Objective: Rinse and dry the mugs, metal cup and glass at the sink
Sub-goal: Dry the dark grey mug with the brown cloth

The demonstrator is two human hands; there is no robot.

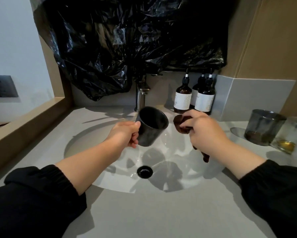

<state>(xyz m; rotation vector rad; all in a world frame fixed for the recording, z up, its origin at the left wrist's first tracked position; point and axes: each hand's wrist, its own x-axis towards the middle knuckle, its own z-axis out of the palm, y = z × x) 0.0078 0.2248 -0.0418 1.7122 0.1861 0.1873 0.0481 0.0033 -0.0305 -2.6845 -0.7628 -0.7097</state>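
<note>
My left hand (125, 133) grips a black mug (151, 127) by its near side and holds it tilted above the white sink basin (86, 140), its mouth facing me. Just to its right, my right hand (204, 131) holds a bunched dark brown cloth (180, 123), one end of which hangs down below the wrist. The cloth and the mug are a little apart. On the counter at the right stand a grey metal cup (264, 127) and a clear glass (288, 140) with amber liquid in its bottom.
The faucet (141, 95) rises behind the mug, with no water running that I can see. Three brown pump bottles (194, 98) stand at the back right. A black plastic sheet (127, 40) covers the wall above. The drain (144, 171) is open. A white object shows at the far right edge.
</note>
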